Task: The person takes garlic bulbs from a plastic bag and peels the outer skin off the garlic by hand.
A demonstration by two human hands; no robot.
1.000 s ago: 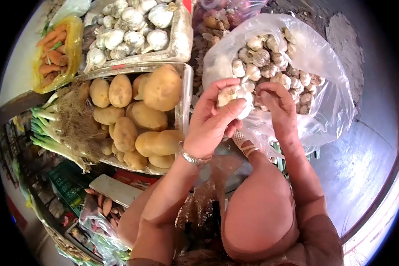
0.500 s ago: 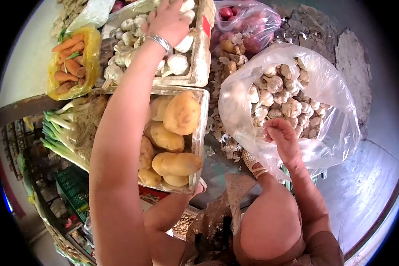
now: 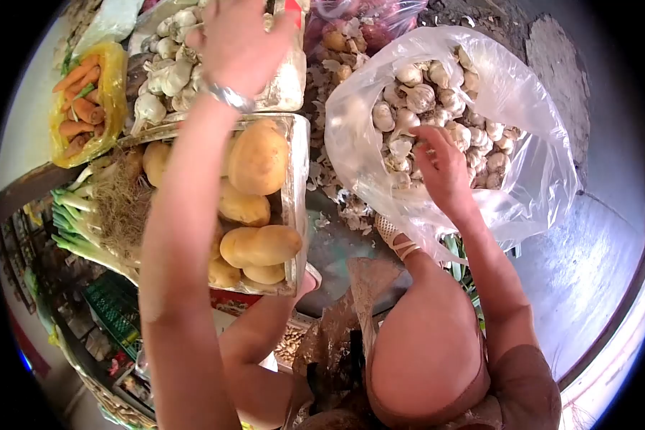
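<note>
My left hand [image 3: 244, 46] is blurred above the right side of a crate [image 3: 287, 89] of white garlic bulbs [image 3: 170, 75], its fingers spread and nothing visible in them. A silver bracelet [image 3: 231, 97] circles that wrist. Over a clear plastic bag [image 3: 351, 118] full of brownish garlic bulbs [image 3: 419, 98], my right hand [image 3: 444, 168] reaches down with thumb and fingers apart. Its fingertips are close to a pale bulb at the left of the pile; whether they touch it I cannot tell.
Below the garlic crate stands a crate [image 3: 299, 193] of potatoes [image 3: 259, 158]. Green onions [image 3: 86, 208] and a yellow bag of carrots [image 3: 86, 111] lie to the left. Garlic skins [image 3: 355, 211] litter the ground by the bag. My knee [image 3: 426, 344] is in front.
My left hand has come away from the white bulbs toward the crate's right side. My right hand has moved farther over the bagged garlic, its fingers parting. The view has shifted slightly.
</note>
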